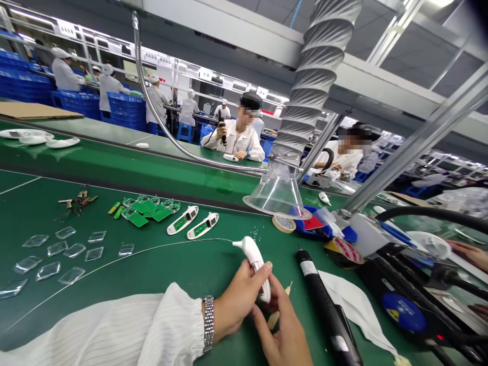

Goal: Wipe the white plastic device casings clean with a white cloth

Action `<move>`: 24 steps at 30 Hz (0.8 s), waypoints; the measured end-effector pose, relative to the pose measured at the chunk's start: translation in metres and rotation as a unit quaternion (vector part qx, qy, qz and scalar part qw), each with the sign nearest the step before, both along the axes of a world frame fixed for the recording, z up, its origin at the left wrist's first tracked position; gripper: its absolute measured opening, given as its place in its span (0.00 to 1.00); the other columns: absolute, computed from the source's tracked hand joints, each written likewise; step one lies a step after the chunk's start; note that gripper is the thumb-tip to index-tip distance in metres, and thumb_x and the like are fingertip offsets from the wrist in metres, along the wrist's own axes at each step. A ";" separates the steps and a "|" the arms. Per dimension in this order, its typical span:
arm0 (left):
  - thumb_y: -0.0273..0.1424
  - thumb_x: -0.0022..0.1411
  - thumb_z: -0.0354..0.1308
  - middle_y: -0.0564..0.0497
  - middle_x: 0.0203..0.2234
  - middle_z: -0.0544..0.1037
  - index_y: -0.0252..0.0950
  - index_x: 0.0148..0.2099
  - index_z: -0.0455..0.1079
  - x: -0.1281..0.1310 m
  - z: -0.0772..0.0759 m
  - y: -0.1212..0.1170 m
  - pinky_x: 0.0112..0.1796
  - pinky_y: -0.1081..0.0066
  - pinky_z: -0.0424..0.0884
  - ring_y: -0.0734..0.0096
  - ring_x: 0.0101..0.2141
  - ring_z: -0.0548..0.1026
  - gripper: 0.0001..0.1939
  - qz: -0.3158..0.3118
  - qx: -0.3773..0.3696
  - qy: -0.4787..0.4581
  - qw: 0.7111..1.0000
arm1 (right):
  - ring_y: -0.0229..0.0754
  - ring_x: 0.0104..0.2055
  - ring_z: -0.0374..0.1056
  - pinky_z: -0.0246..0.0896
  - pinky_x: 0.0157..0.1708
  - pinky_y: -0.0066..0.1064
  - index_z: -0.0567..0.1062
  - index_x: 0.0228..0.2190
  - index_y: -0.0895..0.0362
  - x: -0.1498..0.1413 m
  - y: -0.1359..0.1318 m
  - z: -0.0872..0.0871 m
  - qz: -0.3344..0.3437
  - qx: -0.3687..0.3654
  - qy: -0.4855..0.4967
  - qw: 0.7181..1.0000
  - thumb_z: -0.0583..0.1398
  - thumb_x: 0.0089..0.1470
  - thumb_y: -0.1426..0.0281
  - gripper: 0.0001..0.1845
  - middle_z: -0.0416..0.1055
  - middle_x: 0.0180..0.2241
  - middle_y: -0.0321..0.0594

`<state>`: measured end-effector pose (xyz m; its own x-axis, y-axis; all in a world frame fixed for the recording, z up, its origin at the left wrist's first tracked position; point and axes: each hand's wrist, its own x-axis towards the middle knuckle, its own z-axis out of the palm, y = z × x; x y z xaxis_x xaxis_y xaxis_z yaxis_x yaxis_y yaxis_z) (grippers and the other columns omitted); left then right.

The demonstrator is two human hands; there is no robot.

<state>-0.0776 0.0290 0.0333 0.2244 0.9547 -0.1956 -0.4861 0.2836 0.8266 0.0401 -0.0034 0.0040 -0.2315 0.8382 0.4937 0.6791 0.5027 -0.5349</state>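
Observation:
My left hand (240, 297) is closed round a small white handheld device (254, 260) with a tapered tip that points up and to the left. My right hand (284, 333) comes up from below, its fingers touching the lower end of the same device. A metal watch (208, 323) sits on my left wrist below a white striped sleeve. Just right of my hands lies a black pen-shaped tool (324, 305), and a small pale stick (275, 316) lies between my hands and that tool.
On the green mat (152, 264) lie two open white shells with boards (193, 222), green circuit boards (148, 207), several clear lenses (57, 256) and a tape roll (284, 222). A clear fume funnel (278, 195) hangs ahead. Workers sit across the conveyor; another person's hand (470, 252) is at right.

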 end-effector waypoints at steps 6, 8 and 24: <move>0.41 0.49 0.62 0.53 0.24 0.70 0.31 0.33 0.63 -0.009 0.011 -0.018 0.35 0.73 0.65 0.76 0.28 0.69 0.19 -0.095 -0.057 -0.094 0.989 | 0.48 0.43 0.70 0.69 0.39 0.32 0.64 0.51 0.56 0.005 -0.006 0.000 -0.008 0.070 -0.003 0.997 0.54 0.56 0.69 0.20 0.70 0.46 0.45; 0.42 0.51 0.60 0.49 0.28 0.72 0.30 0.36 0.65 -0.014 0.013 -0.020 0.37 0.70 0.66 0.73 0.31 0.71 0.19 -0.126 -0.053 -0.111 0.984 | 0.47 0.43 0.70 0.68 0.39 0.31 0.67 0.48 0.55 0.007 -0.008 0.005 -0.050 0.076 0.048 0.995 0.54 0.57 0.68 0.17 0.71 0.44 0.44; 0.29 0.49 0.54 0.56 0.25 0.67 0.35 0.30 0.62 -0.030 0.017 -0.018 0.28 0.75 0.59 0.74 0.27 0.63 0.04 -0.185 0.264 0.422 0.847 | 0.44 0.40 0.67 0.64 0.38 0.31 0.68 0.45 0.53 0.005 -0.008 0.046 0.014 0.051 0.100 0.994 0.53 0.57 0.66 0.14 0.70 0.39 0.41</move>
